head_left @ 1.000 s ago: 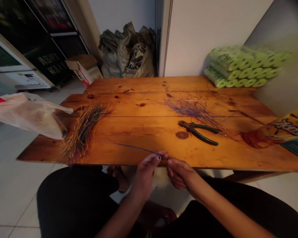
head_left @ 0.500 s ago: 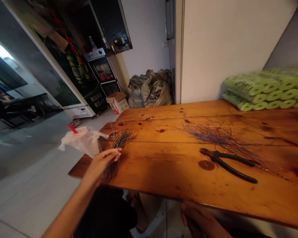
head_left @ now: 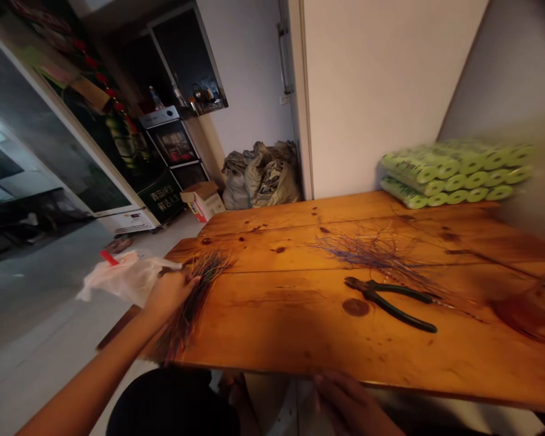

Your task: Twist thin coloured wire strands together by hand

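While the left hand (head_left: pixel 170 293) clamped the bundle of coloured wires (head_left: pixel 191 312) at the left end of the desk (head_left: pixel 272 321), seemingly to keep the strands gathered, the right hand (head_left: pixel 349 402) sat below the edge, open or shut unclear, green-handled pliers (head_left: pixel 371 290) lying beside loose purple wires (head_left: pixel 367 251).

a small shop, with a glass-door drinks cooler (head_left: pixel 172 144) and piled sacks (head_left: pixel 260 180)

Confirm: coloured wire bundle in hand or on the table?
In hand: the left hand grips the coloured wire bundle, whose loose ends splay out on both sides of the fist.
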`<state>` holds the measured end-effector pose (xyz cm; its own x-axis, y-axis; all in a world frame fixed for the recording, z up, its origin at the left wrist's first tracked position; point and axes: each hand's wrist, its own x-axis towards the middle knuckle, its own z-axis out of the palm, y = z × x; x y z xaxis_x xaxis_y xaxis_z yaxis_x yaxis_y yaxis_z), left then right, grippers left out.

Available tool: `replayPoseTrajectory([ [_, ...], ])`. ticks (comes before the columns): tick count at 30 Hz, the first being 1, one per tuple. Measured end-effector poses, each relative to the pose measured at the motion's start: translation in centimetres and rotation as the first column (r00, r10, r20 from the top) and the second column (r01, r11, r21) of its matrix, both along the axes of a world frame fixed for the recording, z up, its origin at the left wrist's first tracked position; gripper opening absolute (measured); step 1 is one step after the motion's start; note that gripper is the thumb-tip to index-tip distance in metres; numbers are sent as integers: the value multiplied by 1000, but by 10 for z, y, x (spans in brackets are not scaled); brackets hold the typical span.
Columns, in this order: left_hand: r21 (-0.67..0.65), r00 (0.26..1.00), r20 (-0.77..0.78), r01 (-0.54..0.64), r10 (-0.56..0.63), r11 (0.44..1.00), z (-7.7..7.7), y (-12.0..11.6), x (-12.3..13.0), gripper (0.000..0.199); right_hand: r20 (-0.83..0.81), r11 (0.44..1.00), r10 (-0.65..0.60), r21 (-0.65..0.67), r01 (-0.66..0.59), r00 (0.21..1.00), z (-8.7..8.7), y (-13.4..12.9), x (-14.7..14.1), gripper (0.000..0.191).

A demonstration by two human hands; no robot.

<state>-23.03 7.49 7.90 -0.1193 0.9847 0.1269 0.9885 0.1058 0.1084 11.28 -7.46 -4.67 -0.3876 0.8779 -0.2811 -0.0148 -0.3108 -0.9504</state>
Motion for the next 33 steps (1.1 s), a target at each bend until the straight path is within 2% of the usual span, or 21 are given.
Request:
replayPoseTrajectory([
  [3,-11,940,-194,285,-282,958,5,5,64,38,20,997,33,67,-34,999,7,7,-2,50],
  [7,32,803,-215,575,-556,817,-4,24,167,29,62,990,69,118,-76,996,21,15,-12,55],
  [10,30,728,-196,674,-657,738,-23,48,229,22,101,976,63,202,-83,993,25,19,-15,54],
  [14,19,649,-219,749,-728,662,-50,71,279,23,137,960,17,276,-55,990,23,27,-5,53],
  [17,10,617,-246,773,-747,635,-64,78,299,24,157,947,-86,321,32,984,21,35,7,56],
  [21,-10,617,-275,765,-738,644,-73,84,312,24,155,947,-147,306,94,977,26,39,20,57],
  [26,-46,606,-284,765,-743,642,-74,89,316,24,184,936,-167,337,97,969,36,33,23,51],
  [33,-56,614,-231,766,-755,640,-69,87,309,27,178,925,-153,373,77,972,36,32,20,49],
])
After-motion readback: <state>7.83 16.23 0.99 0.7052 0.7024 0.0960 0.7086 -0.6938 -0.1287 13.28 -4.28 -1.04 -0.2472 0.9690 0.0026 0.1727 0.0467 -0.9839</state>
